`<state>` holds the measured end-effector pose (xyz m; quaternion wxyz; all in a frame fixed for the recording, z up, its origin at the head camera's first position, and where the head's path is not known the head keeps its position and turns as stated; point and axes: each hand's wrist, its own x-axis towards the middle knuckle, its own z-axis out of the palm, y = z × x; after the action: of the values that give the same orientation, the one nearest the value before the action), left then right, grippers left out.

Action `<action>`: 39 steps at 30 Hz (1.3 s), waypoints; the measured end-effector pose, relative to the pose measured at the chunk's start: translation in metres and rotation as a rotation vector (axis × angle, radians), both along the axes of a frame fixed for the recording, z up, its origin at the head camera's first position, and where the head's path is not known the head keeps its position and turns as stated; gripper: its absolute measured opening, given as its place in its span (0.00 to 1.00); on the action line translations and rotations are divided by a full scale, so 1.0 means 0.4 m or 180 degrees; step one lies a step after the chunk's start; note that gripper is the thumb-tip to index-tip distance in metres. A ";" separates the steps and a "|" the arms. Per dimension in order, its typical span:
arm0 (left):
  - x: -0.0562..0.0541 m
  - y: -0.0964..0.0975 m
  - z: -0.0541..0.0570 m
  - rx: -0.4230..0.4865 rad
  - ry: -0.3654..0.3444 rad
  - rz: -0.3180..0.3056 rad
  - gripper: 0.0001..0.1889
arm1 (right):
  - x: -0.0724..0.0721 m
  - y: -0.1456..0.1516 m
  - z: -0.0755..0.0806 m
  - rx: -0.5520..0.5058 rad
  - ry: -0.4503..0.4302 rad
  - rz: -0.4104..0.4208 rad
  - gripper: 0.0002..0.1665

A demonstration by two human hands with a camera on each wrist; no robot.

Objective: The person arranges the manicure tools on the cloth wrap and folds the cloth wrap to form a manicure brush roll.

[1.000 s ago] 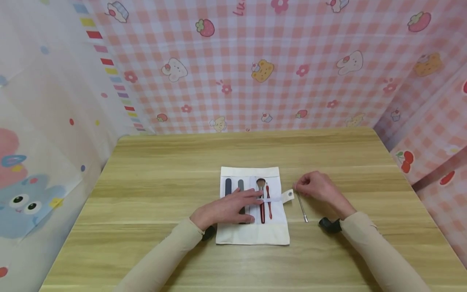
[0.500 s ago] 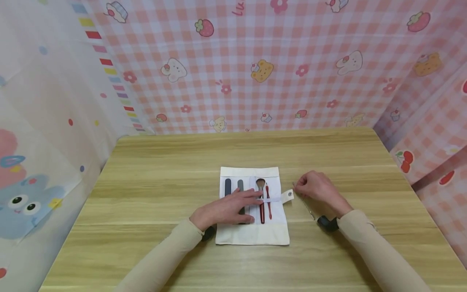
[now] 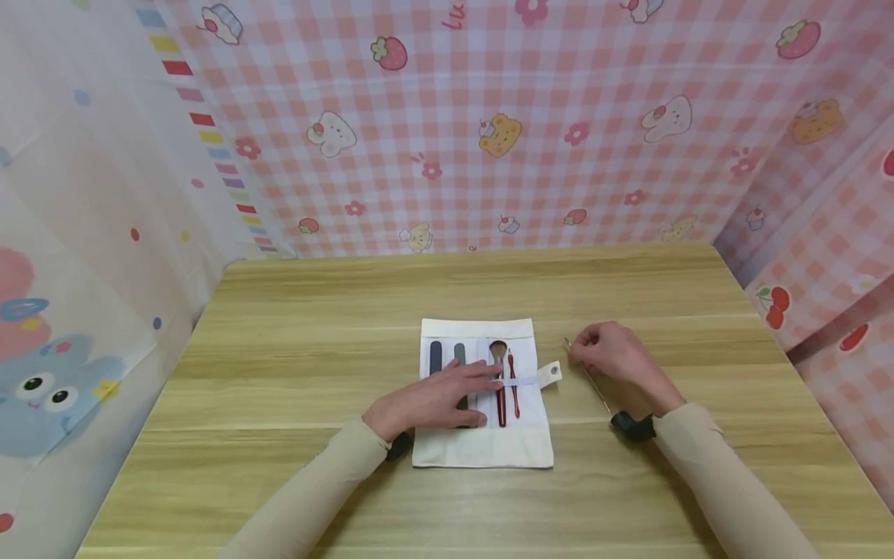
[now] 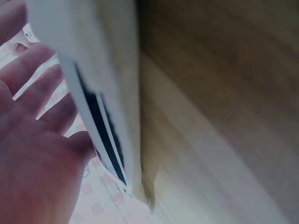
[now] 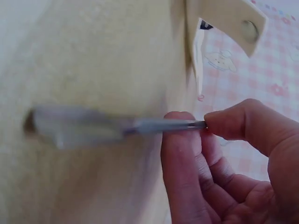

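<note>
An unrolled cream fabric pouch (image 3: 482, 452) lies flat at mid-table. My left hand (image 3: 436, 397) rests on it, fingers straight, covering part of a dark blue file (image 3: 436, 355) and a grey file (image 3: 459, 353). Right of those fingers, an elastic band holds a red-handled brush (image 3: 501, 411) and a slim red tool (image 3: 514, 396). Beyond the pouch's right edge, my right hand (image 3: 615, 359) pinches a thin silver metal rod (image 3: 596, 388) between thumb and fingers. In the right wrist view the rod's wider, flattish end (image 5: 79, 126) points left, blurred.
A cream strap with a metal snap (image 3: 550, 374) sticks out from the pouch's right side, close to the right hand. The wooden table (image 3: 314, 310) ends at the back against a pink checked cloth (image 3: 447, 202). Dark devices sit at both wrists.
The rod has turned in my right fingers: its lower end has swung right toward the wrist, and its upper tip now shows above the fingertips. The left hand has stayed in place.
</note>
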<state>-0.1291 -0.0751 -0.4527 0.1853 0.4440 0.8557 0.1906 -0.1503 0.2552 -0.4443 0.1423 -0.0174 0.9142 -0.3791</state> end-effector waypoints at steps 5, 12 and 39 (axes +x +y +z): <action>-0.001 0.000 0.000 -0.0008 0.0000 0.0011 0.30 | 0.002 0.011 0.011 -0.0456 0.0043 -0.0098 0.18; -0.001 -0.001 0.003 -0.0029 -0.0023 0.0033 0.30 | 0.006 0.022 0.038 -0.0662 0.0212 -0.0132 0.19; 0.000 0.003 0.000 -0.0041 -0.0019 0.0030 0.30 | -0.007 -0.029 0.110 -0.1398 0.0349 -0.0437 0.24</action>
<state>-0.1290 -0.0740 -0.4526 0.1898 0.4381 0.8584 0.1874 -0.1531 0.2437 -0.4002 0.0591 -0.0062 0.8151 -0.5762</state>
